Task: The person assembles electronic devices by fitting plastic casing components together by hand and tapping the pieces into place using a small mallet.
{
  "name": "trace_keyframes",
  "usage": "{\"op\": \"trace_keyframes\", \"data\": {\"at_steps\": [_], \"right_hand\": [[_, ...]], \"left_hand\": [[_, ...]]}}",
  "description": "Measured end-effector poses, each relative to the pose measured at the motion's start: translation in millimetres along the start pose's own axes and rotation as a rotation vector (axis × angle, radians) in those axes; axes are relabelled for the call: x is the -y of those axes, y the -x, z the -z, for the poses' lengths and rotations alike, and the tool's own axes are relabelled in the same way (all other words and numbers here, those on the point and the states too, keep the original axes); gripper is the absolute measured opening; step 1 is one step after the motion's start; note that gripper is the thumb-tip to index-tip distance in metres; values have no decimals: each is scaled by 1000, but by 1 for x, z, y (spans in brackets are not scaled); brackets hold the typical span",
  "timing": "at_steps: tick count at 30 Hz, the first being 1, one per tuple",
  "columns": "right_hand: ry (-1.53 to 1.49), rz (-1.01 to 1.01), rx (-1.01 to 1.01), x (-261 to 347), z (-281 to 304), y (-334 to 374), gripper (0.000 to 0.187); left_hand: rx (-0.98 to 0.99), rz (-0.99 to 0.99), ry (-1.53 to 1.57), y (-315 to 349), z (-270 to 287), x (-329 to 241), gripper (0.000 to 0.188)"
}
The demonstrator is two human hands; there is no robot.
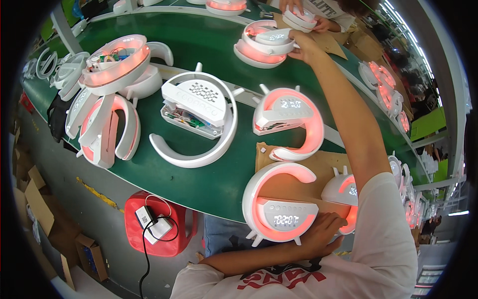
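Lamp (285, 219) meets left hand (324, 233), grip partly hidden.

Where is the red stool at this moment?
In the head view, the red stool is at the lower left, by the near edge of the green table, left of the person's left forearm.

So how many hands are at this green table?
4: your right hand on a far lamp, your left hand beside the nearest lamp, and a co-worker's two hands around another lamp. Others may be hidden.
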State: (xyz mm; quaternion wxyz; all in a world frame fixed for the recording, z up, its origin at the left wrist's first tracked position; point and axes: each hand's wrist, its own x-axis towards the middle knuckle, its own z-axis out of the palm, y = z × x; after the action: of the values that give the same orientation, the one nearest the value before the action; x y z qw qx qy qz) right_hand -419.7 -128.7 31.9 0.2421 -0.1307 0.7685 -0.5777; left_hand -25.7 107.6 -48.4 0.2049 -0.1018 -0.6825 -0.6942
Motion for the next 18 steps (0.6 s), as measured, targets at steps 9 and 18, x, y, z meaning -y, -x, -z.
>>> {"op": "trace_keyframes", "data": {"at_steps": [9,18], "right_hand": [[-206,-376,132,-10,-12,-30,57],[-323,-249,206,9,-71,-16,53]], "left_hand": [[12,-47,83,4,-7,4,44],[-31,-36,92,2,-6,1,40]]}}
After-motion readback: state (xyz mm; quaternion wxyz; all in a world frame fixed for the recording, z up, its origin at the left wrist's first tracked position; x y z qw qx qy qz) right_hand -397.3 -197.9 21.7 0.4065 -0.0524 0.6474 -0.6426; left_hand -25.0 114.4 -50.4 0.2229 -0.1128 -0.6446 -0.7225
